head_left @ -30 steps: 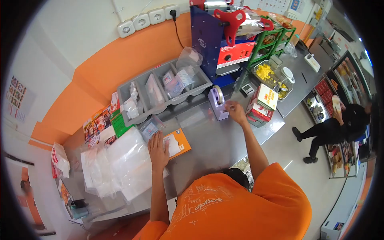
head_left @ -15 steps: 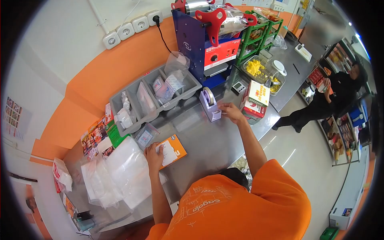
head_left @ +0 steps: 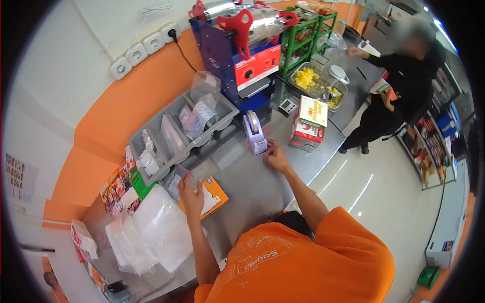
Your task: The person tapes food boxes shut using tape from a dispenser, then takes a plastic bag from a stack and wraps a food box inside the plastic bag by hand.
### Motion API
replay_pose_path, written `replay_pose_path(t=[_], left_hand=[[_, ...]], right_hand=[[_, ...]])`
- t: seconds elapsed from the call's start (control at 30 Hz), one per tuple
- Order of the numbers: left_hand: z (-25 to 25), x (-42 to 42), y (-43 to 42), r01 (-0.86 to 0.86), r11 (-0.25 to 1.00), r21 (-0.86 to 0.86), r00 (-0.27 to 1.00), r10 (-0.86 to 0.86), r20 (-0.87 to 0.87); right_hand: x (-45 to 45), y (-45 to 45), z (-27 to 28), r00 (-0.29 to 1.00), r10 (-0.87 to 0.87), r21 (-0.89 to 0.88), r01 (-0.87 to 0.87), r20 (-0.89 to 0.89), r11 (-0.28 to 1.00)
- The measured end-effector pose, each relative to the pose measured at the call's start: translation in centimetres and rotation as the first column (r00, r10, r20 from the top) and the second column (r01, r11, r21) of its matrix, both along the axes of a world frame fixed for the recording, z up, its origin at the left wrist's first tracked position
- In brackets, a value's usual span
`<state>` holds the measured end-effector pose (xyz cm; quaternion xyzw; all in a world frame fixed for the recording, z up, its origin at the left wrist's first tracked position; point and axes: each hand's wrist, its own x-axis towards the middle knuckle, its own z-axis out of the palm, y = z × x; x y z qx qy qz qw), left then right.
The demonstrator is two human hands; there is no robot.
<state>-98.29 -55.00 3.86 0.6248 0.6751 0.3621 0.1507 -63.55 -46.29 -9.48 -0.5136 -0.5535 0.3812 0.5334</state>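
Note:
My left hand is open over the left part of an orange box with a white paper on it, its fingers and thumb apart. At the near end of a lilac tape dispenser, my right hand has its fingers pinched together. Whatever may be between those fingertips is too small to make out. A small clear packet lies just behind my left hand, partly covered by it. Stacked white plastic bags lie to the left of my left forearm.
Behind the packet stands a grey divided tray. A blue and red machine is at the back. Right of the dispenser are red and white boxes and a timer. Another person stands at the right by the counter.
My left hand has lifted slightly and spread its fingers over the orange box. My right hand stays by the dispenser. The other person has come closer to the counter and reaches over it.

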Motion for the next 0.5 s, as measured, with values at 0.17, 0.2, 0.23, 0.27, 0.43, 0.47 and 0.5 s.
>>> replay_pose_path(t=[0.17, 0.2, 0.23, 0.27, 0.43, 0.47, 0.5], left_hand=[[4.0, 8.7, 3.9, 0.280, 0.953, 0.115, 0.953, -0.290, 0.085], [4.4, 10.7, 4.6, 0.329, 0.935, 0.132, 0.934, -0.343, 0.102], [4.7, 13.0, 5.4, 0.373, 0.915, 0.154, 0.912, -0.392, 0.121], [5.0, 15.7, 6.2, 0.427, 0.875, 0.227, 0.883, -0.458, 0.105], [8.6, 32.7, 9.4, 0.605, 0.775, 0.182, 0.793, -0.606, -0.061], [8.7, 36.0, 9.9, 0.571, 0.811, 0.127, 0.821, -0.559, -0.116], [8.8, 39.0, 10.3, 0.530, 0.845, 0.072, 0.841, -0.512, -0.175]], right_hand=[[0.3, -2.6, 2.1, 0.996, -0.045, -0.210, 0.060, 0.073, 0.976], [1.0, -3.5, 2.5, 0.983, -0.059, -0.174, 0.090, 0.176, 0.981], [1.8, -5.3, 5.3, 0.990, -0.059, -0.155, 0.078, 0.128, 0.985], [2.4, -8.0, 9.3, 0.995, -0.053, -0.141, 0.064, 0.080, 0.988], [6.7, -18.1, 12.2, 0.966, -0.201, -0.250, 0.157, -0.161, 0.955], [7.2, -20.3, 12.8, 0.942, -0.257, -0.289, 0.189, -0.218, 0.938], [7.4, -22.3, 13.4, 0.916, -0.340, -0.325, 0.262, -0.212, 0.909]])
